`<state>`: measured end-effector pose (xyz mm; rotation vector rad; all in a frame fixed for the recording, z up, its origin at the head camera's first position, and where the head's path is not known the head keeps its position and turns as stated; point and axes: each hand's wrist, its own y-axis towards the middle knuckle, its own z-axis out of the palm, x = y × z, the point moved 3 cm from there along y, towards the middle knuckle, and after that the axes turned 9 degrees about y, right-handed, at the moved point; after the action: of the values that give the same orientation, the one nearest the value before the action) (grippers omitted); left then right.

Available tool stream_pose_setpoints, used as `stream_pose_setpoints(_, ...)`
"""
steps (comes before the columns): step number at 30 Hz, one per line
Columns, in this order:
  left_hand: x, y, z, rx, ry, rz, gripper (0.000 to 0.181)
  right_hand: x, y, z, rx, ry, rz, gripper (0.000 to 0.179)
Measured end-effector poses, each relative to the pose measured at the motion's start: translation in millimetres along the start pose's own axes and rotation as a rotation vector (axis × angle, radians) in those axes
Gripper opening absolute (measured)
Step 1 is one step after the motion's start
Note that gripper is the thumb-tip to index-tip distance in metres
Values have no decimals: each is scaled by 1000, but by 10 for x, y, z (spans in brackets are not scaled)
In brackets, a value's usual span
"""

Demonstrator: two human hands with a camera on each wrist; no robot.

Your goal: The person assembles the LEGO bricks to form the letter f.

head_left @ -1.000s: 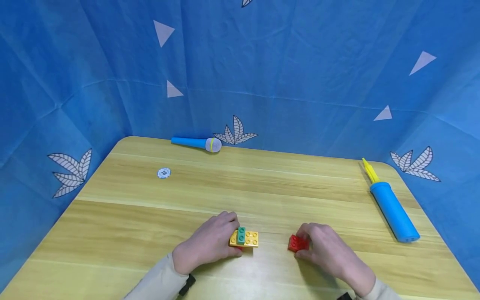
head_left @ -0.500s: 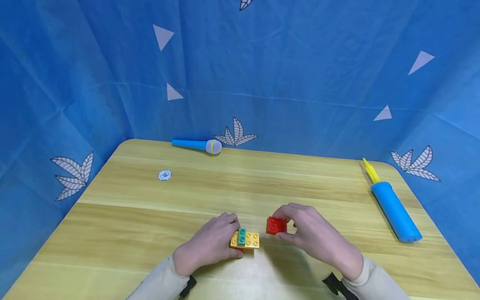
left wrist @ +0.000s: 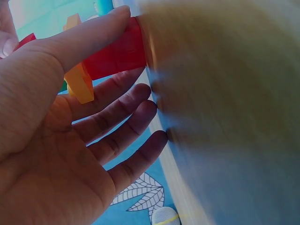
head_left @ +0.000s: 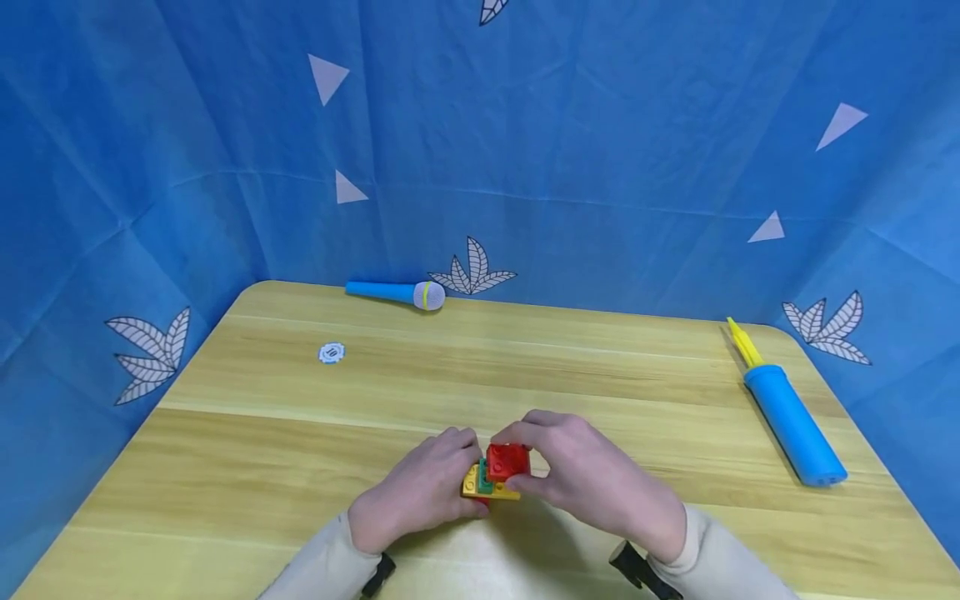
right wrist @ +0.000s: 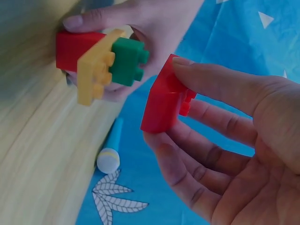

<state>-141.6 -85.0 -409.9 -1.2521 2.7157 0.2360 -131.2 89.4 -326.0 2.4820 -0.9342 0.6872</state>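
My left hand [head_left: 420, 490] pinches the red base brick [right wrist: 77, 50] of a small stack between thumb and fingers, low against the table. On that base sits a flat yellow plate [right wrist: 89, 77] with studs, and a green brick [right wrist: 125, 61] stands on the plate. My right hand [head_left: 596, 479] holds a second red brick [right wrist: 164, 101], which has a slanted side, between thumb and fingertips. In the head view this brick overlaps the plate's right part; the right wrist view shows a gap between it and the green brick's studs.
A blue toy microphone [head_left: 393, 292] lies at the table's back edge, with a white chip [head_left: 332, 352] marked 10 in front of it. At the right lies a blue hand pump [head_left: 795, 425] with a yellow nozzle. A blue curtain [head_left: 570, 150] surrounds the wooden table [head_left: 247, 375].
My right hand has lifted the second red brick off the table and carried it left, over the stack. The left hand keeps its hold on the stack in the same place.
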Motion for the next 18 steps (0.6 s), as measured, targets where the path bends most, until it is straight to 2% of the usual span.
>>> stream_pose_setpoints(7, 4, 1, 15, 5, -8, 1, 44, 0, 15, 123, 5, -55, -23, 36)
stream_pose_setpoints(12, 4, 4, 11, 9, 16, 1, 53, 9, 23, 145, 7, -95, -26, 38)
stream_pose_setpoints(18, 0, 4, 9, -5, 20, 10, 53, 14, 29, 151, 7, -118, -19, 37)
